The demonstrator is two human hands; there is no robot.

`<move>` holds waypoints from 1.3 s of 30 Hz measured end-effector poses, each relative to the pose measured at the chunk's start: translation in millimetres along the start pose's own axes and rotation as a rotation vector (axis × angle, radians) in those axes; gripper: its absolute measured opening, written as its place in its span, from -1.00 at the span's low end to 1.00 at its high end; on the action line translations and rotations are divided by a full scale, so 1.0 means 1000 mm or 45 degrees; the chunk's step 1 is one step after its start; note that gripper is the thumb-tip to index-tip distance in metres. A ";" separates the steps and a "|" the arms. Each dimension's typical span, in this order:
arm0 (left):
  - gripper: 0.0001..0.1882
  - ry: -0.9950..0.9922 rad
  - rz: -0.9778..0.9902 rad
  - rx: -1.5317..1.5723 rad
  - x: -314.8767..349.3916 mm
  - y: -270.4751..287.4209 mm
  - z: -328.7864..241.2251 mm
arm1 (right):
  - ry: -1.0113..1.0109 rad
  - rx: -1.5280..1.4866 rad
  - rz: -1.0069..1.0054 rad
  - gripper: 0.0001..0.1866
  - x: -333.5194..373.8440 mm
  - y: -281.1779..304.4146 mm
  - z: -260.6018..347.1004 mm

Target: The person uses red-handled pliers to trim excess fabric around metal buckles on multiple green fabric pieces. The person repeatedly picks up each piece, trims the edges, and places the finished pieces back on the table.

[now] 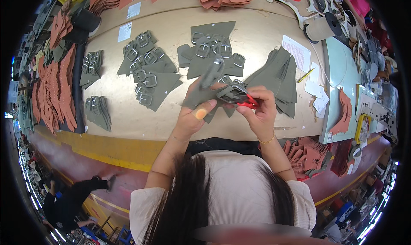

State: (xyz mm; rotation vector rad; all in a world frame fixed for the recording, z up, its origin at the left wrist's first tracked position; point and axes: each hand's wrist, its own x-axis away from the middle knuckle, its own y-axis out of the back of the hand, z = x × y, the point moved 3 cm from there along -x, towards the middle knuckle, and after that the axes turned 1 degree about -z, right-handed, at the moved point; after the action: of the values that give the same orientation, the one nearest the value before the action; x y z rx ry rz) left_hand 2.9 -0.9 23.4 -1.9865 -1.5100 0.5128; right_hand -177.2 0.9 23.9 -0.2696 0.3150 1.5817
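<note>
My left hand (191,120) is closed around an olive-grey buckle strap piece (198,96), with its thumb on top. One end of the piece, with a metal buckle, stands up toward the camera and is blurred. In my right hand (263,113) are red-handled snips (249,102), pinched between thumb and fingers. Their blades cannot be made out against the dark straps and buckles (233,93) between my hands. Just beyond lies a pile of olive buckled pieces (212,61). A fanned stack of plain olive pieces (276,80) is beside my right hand.
More buckled olive pieces (150,74) lie to the left on the tan-covered table (171,131). A printed sheet (296,52), a yellow pen (306,75) and a thread spool (322,29) are at the right. Rust-coloured pieces (55,91) hang over the left side. A person (75,200) is at lower left.
</note>
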 end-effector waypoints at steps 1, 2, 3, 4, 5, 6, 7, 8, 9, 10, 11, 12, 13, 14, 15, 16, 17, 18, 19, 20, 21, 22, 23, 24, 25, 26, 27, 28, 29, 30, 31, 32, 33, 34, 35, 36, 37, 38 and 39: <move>-0.32 -0.036 -0.021 -0.019 0.001 0.000 0.000 | -0.003 -0.010 -0.007 -0.54 0.000 0.000 0.000; -0.30 -0.069 -0.039 -0.038 0.001 -0.001 -0.001 | 0.001 -0.020 -0.019 -0.54 0.000 0.001 0.001; -0.28 -0.100 -0.054 -0.057 0.002 -0.002 -0.002 | -0.008 -0.041 -0.013 -0.54 0.001 0.000 0.001; -0.31 -0.098 -0.058 -0.033 0.001 -0.003 -0.002 | -0.010 -0.061 -0.012 -0.54 0.000 0.000 0.002; -0.33 -0.096 -0.061 -0.009 0.000 -0.004 -0.002 | -0.009 -0.083 -0.015 -0.54 0.000 0.000 0.003; -0.35 -0.094 -0.065 0.015 0.000 -0.006 -0.002 | -0.018 -0.082 -0.013 -0.54 0.000 0.000 0.004; -0.37 -0.055 -0.046 0.122 -0.002 -0.007 -0.001 | -0.026 -0.082 -0.013 -0.53 0.000 -0.001 0.005; -0.38 -0.016 -0.028 0.230 -0.004 -0.009 -0.001 | -0.028 -0.085 -0.012 -0.53 -0.001 -0.001 0.007; -0.38 0.029 -0.028 0.335 -0.006 -0.010 0.000 | -0.045 -0.062 -0.024 -0.54 -0.001 -0.001 0.008; -0.38 0.051 -0.011 0.405 -0.006 -0.012 0.000 | -0.055 -0.044 -0.034 -0.54 -0.002 -0.002 0.009; -0.38 0.078 -0.013 0.471 -0.007 -0.013 0.001 | -0.070 -0.034 -0.048 -0.55 -0.003 -0.002 0.010; -0.37 0.104 -0.015 0.536 -0.007 -0.015 0.000 | -0.096 -0.062 -0.054 -0.56 -0.003 -0.002 0.010; -0.37 0.112 -0.005 0.536 -0.008 -0.016 -0.001 | -0.129 -0.097 -0.064 -0.57 -0.003 -0.002 0.011; -0.38 0.121 0.004 0.535 -0.008 -0.018 -0.002 | -0.175 -0.117 -0.071 -0.57 -0.004 -0.002 0.010; -0.38 0.129 0.011 0.534 -0.008 -0.020 -0.003 | -0.146 -0.095 -0.093 -0.59 -0.005 -0.001 0.011; -0.38 0.102 -0.013 0.435 -0.007 -0.021 -0.005 | -0.129 -0.056 -0.110 -0.60 -0.007 -0.001 0.010; -0.39 0.075 -0.037 0.335 -0.007 -0.022 -0.008 | -0.108 -0.018 -0.128 -0.61 -0.008 0.000 0.010; -0.39 0.048 -0.061 0.236 -0.007 -0.024 -0.010 | -0.105 0.025 -0.134 -0.62 -0.010 0.002 0.010; -0.38 0.056 -0.129 0.186 -0.007 -0.025 -0.010 | -0.099 0.067 -0.141 -0.64 -0.011 0.005 0.010; -0.37 0.064 -0.197 0.137 -0.007 -0.025 -0.010 | -0.080 0.112 -0.150 -0.65 -0.012 0.007 0.011; -0.35 0.063 -0.253 0.086 -0.007 -0.026 -0.010 | -0.036 0.202 -0.144 -0.66 -0.012 0.009 0.013; -0.34 0.078 -0.294 0.088 -0.008 -0.027 -0.010 | 0.020 0.295 -0.139 -0.68 -0.013 0.010 0.015; -0.32 0.084 -0.324 0.089 -0.009 -0.027 -0.009 | 0.081 0.386 -0.138 -0.69 -0.013 0.011 0.017; -0.30 0.087 -0.353 0.085 -0.009 -0.027 -0.008 | 0.086 0.417 -0.116 -0.69 -0.013 0.011 0.019; -0.30 0.079 -0.364 0.071 -0.009 -0.028 -0.008 | 0.096 0.447 -0.098 -0.69 -0.013 0.010 0.020; -0.30 0.066 -0.374 0.052 -0.009 -0.028 -0.007 | 0.096 0.478 -0.079 -0.70 -0.013 0.009 0.021; -0.30 0.044 -0.370 0.033 -0.009 -0.027 -0.006 | 0.120 0.508 -0.068 -0.70 -0.014 0.007 0.022; -0.30 0.036 -0.381 -0.048 -0.008 -0.026 -0.006 | 0.136 0.539 -0.054 -0.70 -0.014 0.005 0.023; -0.31 0.020 -0.379 -0.129 -0.009 -0.025 -0.006 | 0.153 0.572 -0.035 -0.70 -0.015 0.004 0.023; -0.31 0.016 -0.396 -0.219 -0.008 -0.023 -0.006 | 0.166 0.595 -0.030 -0.70 -0.016 0.003 0.024; -0.31 -0.024 -0.393 -0.263 -0.008 -0.022 -0.006 | 0.181 0.619 -0.019 -0.69 -0.017 0.003 0.025; -0.31 -0.052 -0.410 -0.316 -0.007 -0.022 -0.006 | 0.196 0.643 -0.008 -0.69 -0.017 0.003 0.026; -0.31 -0.079 -0.425 -0.368 -0.007 -0.021 -0.006 | 0.188 0.651 0.000 -0.70 -0.018 0.003 0.027; -0.30 -0.089 -0.422 -0.411 -0.006 -0.020 -0.006 | 0.180 0.659 0.008 -0.70 -0.018 0.003 0.027; -0.30 -0.099 -0.419 -0.454 -0.006 -0.020 -0.006 | 0.174 0.664 0.016 -0.70 -0.018 0.004 0.028; -0.29 -0.115 -0.413 -0.497 -0.005 -0.019 -0.006 | 0.177 0.674 0.021 -0.71 -0.018 0.004 0.029; -0.29 -0.108 -0.413 -0.523 -0.005 -0.019 -0.006 | 0.183 0.680 0.025 -0.71 -0.018 0.004 0.029; -0.29 -0.108 -0.411 -0.548 -0.005 -0.019 -0.006 | 0.177 0.689 0.035 -0.71 -0.018 0.004 0.029; -0.29 -0.108 -0.410 -0.572 -0.005 -0.019 -0.006 | 0.166 0.682 0.035 -0.70 -0.017 0.004 0.029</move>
State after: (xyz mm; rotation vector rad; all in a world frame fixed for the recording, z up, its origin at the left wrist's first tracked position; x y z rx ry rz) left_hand -9.0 -3.2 40.0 -1.9941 -2.0955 0.1284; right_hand -180.1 -4.8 57.7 0.0492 0.8278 1.4491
